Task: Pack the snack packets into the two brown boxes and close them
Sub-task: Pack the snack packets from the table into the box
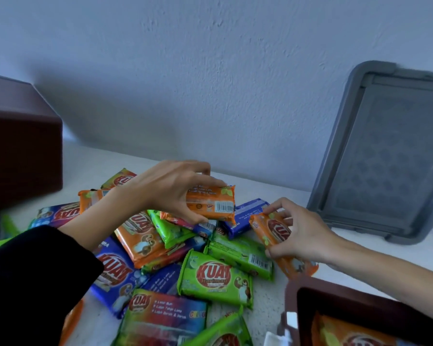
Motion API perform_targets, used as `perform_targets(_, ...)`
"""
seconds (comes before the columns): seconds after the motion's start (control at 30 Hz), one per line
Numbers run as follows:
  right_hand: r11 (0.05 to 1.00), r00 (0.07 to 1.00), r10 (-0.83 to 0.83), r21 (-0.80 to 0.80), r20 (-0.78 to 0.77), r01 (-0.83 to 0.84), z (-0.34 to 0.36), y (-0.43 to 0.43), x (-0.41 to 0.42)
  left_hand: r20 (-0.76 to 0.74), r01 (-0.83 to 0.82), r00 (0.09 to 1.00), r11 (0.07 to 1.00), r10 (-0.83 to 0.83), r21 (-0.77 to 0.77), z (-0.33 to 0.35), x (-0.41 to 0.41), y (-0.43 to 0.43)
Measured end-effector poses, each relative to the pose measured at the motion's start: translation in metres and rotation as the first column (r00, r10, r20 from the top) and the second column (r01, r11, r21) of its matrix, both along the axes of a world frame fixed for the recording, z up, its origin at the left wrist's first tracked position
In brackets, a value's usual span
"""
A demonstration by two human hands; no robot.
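A heap of snack packets (pixel 185 265) in orange, green, blue and mixed colours lies on the white table. My left hand (pixel 168 188) grips an orange packet (pixel 215 204) above the heap, barcode side facing me. My right hand (pixel 300 233) holds another orange packet (pixel 275 236) at the heap's right edge. One brown box (pixel 360 318) stands open at the bottom right with an orange packet (pixel 345 335) inside. A second brown box (pixel 18 146) sits at the far left; its opening is hidden.
A grey plastic tray or lid (pixel 390 156) leans against the wall at the back right. The white table (pixel 90 166) meets a pale wall behind the heap. A white object (pixel 278 338) lies by the near box.
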State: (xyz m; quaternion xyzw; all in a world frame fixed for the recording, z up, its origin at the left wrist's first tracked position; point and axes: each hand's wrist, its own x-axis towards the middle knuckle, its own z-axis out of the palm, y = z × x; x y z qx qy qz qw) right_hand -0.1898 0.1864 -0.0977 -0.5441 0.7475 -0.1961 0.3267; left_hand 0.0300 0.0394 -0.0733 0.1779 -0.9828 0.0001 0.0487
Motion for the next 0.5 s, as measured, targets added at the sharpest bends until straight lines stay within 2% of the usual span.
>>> perform_targets(0.1, 0.986, 0.994, 0.018, -0.160, -0.107, -0.035, 0.024, -0.003, -0.006, -0.036, 0.012, 0.999, 0.999, -0.013, -0.046, 0.019, -0.002, 0.009)
perform_targets(0.23, 0.957, 0.991, 0.021, -0.286, -0.133, -0.059, 0.074, 0.011, -0.018, -0.062, 0.030, 0.997, 0.994, -0.036, -0.106, 0.053, -0.010, 0.033)
perform_targets(0.33, 0.943, 0.984, 0.062, -0.314, -0.169, -0.113, 0.111, 0.043, -0.026, -0.080, 0.060, 0.994, 0.991, -0.070, -0.119, 0.079, -0.021, 0.061)
perform_targets(0.5, 0.944, 0.965, 0.179, -0.242, -0.190, -0.222, 0.140, 0.121, -0.032, -0.029, 0.159, 0.986, 0.981, -0.163, -0.116, 0.102, -0.044, 0.129)
